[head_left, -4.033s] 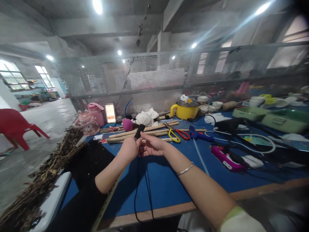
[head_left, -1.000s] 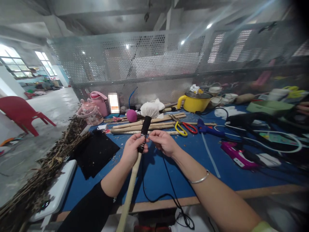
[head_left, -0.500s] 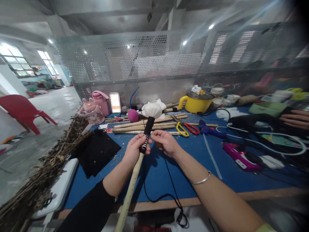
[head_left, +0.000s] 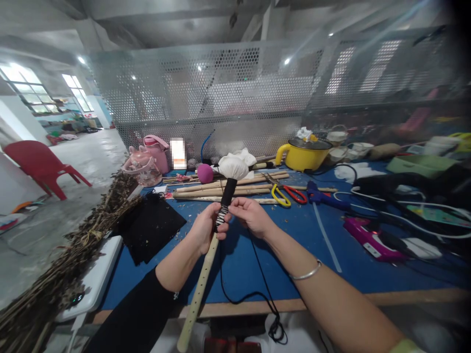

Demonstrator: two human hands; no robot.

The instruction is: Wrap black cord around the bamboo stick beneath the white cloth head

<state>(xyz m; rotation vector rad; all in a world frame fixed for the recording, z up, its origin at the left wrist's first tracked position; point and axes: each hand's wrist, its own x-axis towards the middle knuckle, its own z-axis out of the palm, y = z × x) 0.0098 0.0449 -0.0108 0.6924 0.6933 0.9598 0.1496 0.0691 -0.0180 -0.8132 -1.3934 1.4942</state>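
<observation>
A pale wooden stick [head_left: 201, 289] with small dark holes slants up from the lower edge. Its upper part is wrapped in black cloth [head_left: 228, 190] with white thread [head_left: 222, 215] wound around it, and a bunched white cloth head [head_left: 233, 166] shows just beyond. My left hand [head_left: 206, 226] is closed around the wrapped part. My right hand [head_left: 252, 215] is pinched beside the thread winding; what lies between its fingertips is too small to make out. A black cord [head_left: 253, 295] hangs below the hands and ends in a tangle at the table's front edge.
Behind the hands lie several sticks [head_left: 198, 187], scissors [head_left: 281, 195], a purple ball [head_left: 205, 173] and a yellow pot [head_left: 305, 156]. Rightward are a blue glue gun [head_left: 326, 198] and a magenta power strip [head_left: 370, 240]. Black cloth [head_left: 149, 228] and dried stems [head_left: 73, 255] lie leftward.
The stick has turned slightly in my left hand, and more white thread shows on the black wrap. The other person's hand at the right edge is gone from view. The view has shifted slightly.
</observation>
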